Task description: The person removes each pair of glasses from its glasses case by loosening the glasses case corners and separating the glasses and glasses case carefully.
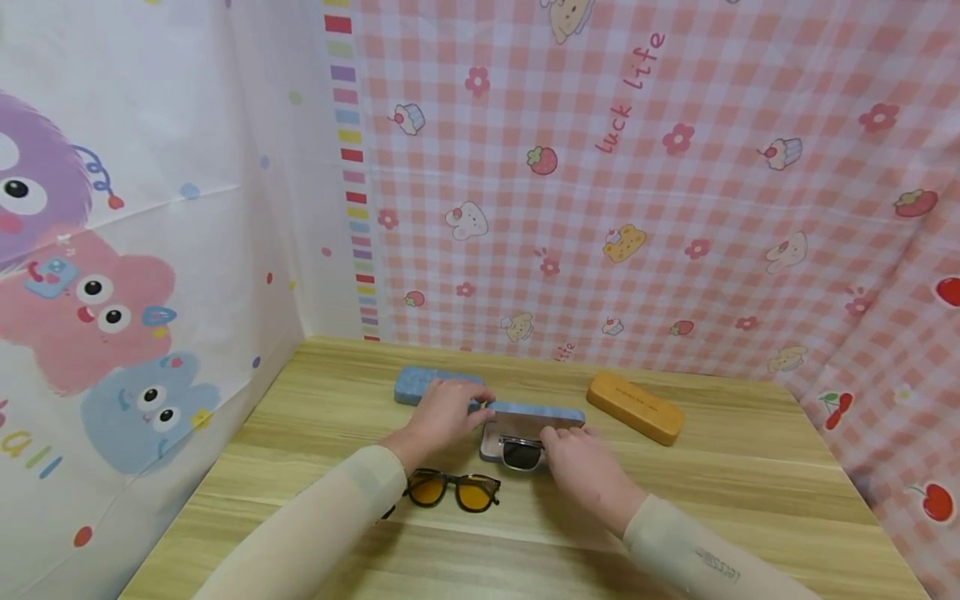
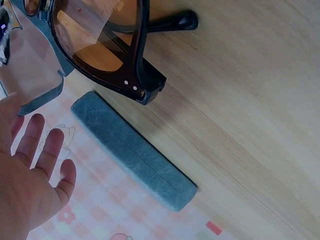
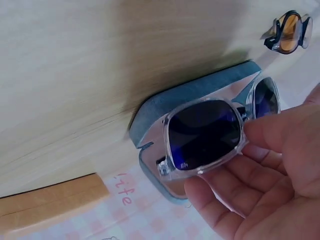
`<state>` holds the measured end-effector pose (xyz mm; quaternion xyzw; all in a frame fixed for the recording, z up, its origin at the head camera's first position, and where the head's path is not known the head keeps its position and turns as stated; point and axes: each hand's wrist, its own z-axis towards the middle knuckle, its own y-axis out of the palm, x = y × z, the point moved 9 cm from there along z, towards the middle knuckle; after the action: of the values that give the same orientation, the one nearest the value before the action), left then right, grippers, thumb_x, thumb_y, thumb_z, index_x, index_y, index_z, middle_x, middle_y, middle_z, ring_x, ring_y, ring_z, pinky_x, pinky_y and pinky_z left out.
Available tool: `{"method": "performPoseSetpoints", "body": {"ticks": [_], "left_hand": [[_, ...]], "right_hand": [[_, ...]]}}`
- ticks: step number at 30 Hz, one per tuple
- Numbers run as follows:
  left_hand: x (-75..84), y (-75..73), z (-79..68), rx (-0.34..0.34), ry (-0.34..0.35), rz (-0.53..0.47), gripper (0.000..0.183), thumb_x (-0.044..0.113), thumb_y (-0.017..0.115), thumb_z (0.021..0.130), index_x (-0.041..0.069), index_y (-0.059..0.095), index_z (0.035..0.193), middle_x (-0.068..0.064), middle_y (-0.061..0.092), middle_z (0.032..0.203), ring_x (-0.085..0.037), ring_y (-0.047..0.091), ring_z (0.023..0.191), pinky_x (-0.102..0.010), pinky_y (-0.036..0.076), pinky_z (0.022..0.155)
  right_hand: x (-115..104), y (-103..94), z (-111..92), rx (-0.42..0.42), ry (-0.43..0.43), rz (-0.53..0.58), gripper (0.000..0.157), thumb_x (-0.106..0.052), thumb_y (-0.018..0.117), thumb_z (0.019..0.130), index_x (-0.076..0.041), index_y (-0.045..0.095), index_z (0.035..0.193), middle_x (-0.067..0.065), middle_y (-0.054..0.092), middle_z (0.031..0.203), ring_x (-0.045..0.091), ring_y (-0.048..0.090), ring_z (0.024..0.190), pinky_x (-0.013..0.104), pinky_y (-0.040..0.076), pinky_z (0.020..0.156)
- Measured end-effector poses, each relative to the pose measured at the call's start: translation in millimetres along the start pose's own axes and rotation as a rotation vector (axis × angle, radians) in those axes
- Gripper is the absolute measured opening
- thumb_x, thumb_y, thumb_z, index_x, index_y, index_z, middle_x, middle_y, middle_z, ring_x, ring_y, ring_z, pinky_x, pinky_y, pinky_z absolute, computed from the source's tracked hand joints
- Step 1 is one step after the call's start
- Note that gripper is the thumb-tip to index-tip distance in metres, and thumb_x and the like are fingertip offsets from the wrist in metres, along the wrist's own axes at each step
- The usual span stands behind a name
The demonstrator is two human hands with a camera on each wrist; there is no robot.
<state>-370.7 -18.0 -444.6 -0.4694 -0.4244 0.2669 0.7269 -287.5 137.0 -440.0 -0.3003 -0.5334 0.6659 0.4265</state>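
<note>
A blue glasses case lies with its lid raised, showing a pale pink lining. My right hand pinches a pair of clear-framed sunglasses with dark lenses, thumb on one side and fingers on the other, over the case's lower half. At the left end of that case is my left hand, thumb and index at the lid's corner, the other fingers loosely bent in the left wrist view. Black-framed glasses with orange lenses rest on the table in front of the case, partly behind the left forearm.
A second blue case, closed, lies behind my left hand. On the right is a closed orange-brown case. The wooden table meets a pink checked cloth at the back and a white printed cloth at the left.
</note>
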Motion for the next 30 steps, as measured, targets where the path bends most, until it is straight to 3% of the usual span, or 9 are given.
{"method": "performPoseSetpoints", "body": {"ticks": [6, 11, 19, 24, 30], "left_hand": [[-0.5, 1.0, 0.1, 0.004, -0.003, -0.005, 0.024, 0.034, 0.074, 0.103, 0.023, 0.079, 0.124, 0.005, 0.081, 0.118, -0.023, 0.073, 0.117, -0.055, 0.048, 0.113], [0.5, 0.2, -0.1, 0.012, 0.0, -0.006, 0.024, 0.036, 0.073, 0.103, 0.024, 0.079, 0.123, 0.006, 0.081, 0.118, -0.022, 0.074, 0.117, -0.054, 0.048, 0.113], [-0.1, 0.5, 1.1, 0.01, -0.008, -0.016, 0.024, 0.034, 0.073, 0.103, 0.023, 0.079, 0.124, 0.005, 0.081, 0.119, -0.024, 0.074, 0.117, -0.055, 0.047, 0.115], [-0.6, 1.2, 1.6, 0.008, 0.0, -0.014, 0.024, 0.034, 0.073, 0.103, 0.022, 0.079, 0.124, 0.005, 0.081, 0.119, -0.024, 0.074, 0.117, -0.056, 0.047, 0.114], [-0.6, 0.9, 1.2, 0.008, -0.001, -0.022, 0.025, 0.034, 0.073, 0.103, 0.022, 0.079, 0.124, 0.004, 0.081, 0.119, -0.024, 0.074, 0.117, -0.055, 0.047, 0.114]], "right_hand": [[2, -6.2, -15, 0.054, -0.066, -0.034, 0.024, -0.008, 0.074, 0.096, -0.011, 0.054, 0.083, 0.001, 0.066, 0.076, 0.02, 0.064, 0.068, 0.033, 0.045, 0.059], [7, -2.3, -24, 0.055, -0.103, -0.048, 0.027, -0.012, 0.078, 0.093, -0.013, 0.053, 0.082, -0.002, 0.061, 0.069, 0.018, 0.063, 0.065, 0.03, 0.041, 0.056], [7, -1.3, -34, 0.008, -0.152, -0.003, 0.026, -0.013, 0.079, 0.093, -0.015, 0.055, 0.082, -0.003, 0.062, 0.065, 0.015, 0.063, 0.06, 0.035, 0.054, 0.061], [9, 5.9, -36, -0.065, -0.129, 0.031, 0.026, -0.014, 0.08, 0.092, -0.016, 0.056, 0.082, -0.003, 0.066, 0.069, 0.015, 0.065, 0.063, 0.035, 0.051, 0.063], [11, 8.9, -37, -0.077, -0.119, 0.054, 0.027, -0.015, 0.081, 0.09, -0.017, 0.055, 0.082, -0.004, 0.067, 0.07, 0.016, 0.068, 0.065, 0.037, 0.052, 0.064]]}}
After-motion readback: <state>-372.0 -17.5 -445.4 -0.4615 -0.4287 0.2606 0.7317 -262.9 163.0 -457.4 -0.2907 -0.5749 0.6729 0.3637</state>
